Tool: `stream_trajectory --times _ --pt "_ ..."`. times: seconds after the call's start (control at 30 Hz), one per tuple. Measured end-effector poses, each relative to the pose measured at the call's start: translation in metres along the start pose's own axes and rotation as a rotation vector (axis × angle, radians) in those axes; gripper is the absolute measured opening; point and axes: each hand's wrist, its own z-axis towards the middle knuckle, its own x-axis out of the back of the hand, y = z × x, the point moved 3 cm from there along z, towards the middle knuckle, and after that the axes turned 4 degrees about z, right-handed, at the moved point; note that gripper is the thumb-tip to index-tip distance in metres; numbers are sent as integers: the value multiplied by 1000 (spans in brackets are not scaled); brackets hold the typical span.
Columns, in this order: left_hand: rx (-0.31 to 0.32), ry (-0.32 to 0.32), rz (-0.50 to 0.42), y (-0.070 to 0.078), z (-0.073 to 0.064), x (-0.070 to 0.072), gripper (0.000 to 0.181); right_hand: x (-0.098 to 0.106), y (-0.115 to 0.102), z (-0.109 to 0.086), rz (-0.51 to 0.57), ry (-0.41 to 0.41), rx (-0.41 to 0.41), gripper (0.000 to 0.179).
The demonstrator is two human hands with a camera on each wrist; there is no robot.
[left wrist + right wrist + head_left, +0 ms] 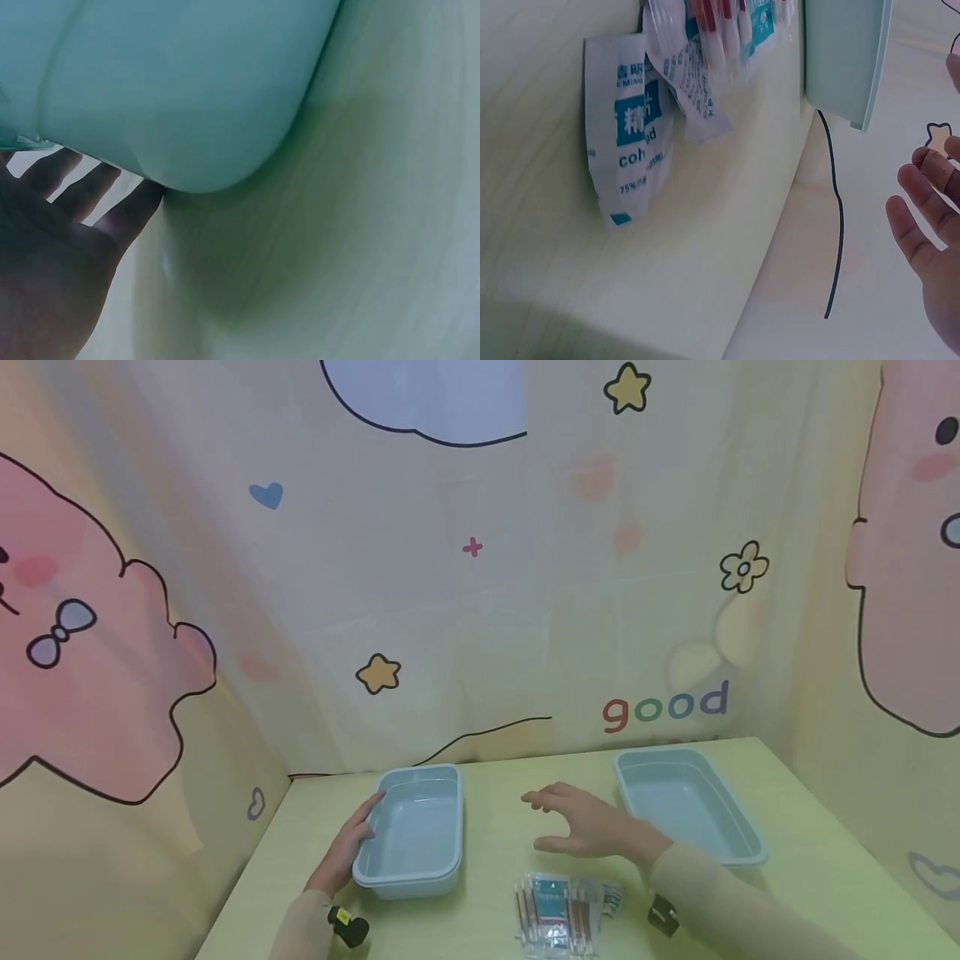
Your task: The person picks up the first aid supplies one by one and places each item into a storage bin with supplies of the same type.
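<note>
My left hand [347, 852] holds the left side of a light blue plastic basin [416, 835], thumb and a finger at its rim. Several fingers [135, 206] show against the basin's outer wall in the left wrist view. My right hand [588, 822] hangs in the air between the two basins, fingers spread and loosely bent, nothing in them. Just below it lie clear packs of cotton swabs [551, 910]. White-and-blue alcohol pad sachets [634, 135] lie beside the swabs.
A second light blue basin [686, 802] stands at the right, partly behind my right forearm. The pale yellow table [525, 768] meets a printed cloth wall [450, 610] at the back. Similar cloth hangs on both sides.
</note>
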Motion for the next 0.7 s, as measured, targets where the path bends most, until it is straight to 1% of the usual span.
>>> stream_trajectory --times 0.3,0.4,0.5,0.57,0.7 --pt "5 -5 -12 0 -2 -1 74 -18 -4 1 6 -80 8 57" --pt "15 -6 -29 1 -3 -3 73 -25 -5 1 16 -115 0 56" --pt "11 -9 -39 2 -4 -4 73 -30 -7 0 18 -144 -10 56" --pt "5 -5 -46 2 -5 -5 73 -34 -8 0 18 -157 4 56" --pt "-4 -7 -66 2 -6 -6 75 -41 -11 -1 -6 -176 63 55"
